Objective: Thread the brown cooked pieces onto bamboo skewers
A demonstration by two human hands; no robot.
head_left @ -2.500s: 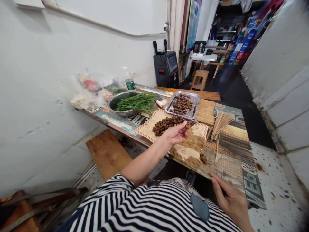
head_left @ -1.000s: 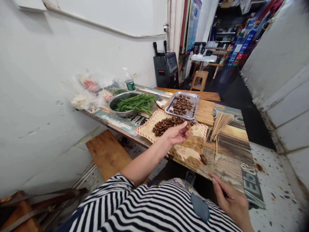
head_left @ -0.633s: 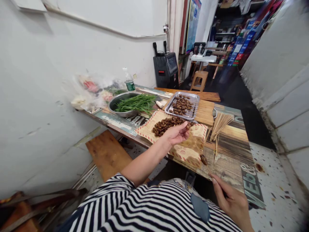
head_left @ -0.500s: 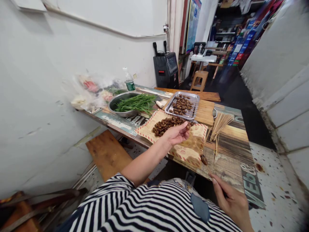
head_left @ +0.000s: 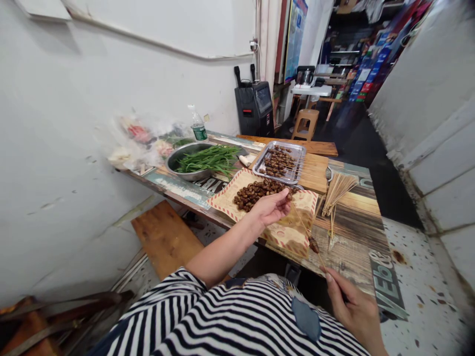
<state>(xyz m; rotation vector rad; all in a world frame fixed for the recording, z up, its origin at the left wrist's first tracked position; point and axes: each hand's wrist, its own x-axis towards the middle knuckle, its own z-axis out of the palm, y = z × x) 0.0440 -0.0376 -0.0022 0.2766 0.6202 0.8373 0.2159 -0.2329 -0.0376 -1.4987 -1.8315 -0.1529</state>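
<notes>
My left hand is over the paper, pinching a brown insect pupa between thumb and fingertips. Low on the right, my right hand grips a thin bamboo skewer that slants up towards the left fingertips. One pupa is threaded on that skewer, not far above the right fingers. Beside and behind my left hand lies a heap of loose pupae on patterned brown paper with a striped border. Whether the skewer tip touches the pinched pupa is too fine to tell.
Behind the heap, a metal tray holds several filled skewers. Bare skewers lie to the right. At left stand a steel bowl of green vegetables, a plastic bottle and plastic bags. A black speaker stands beyond the table.
Both hands keep their grips and have hardly moved. The view has shifted very slightly, and the skewer's upper length shows more clearly below the left fingertips.
</notes>
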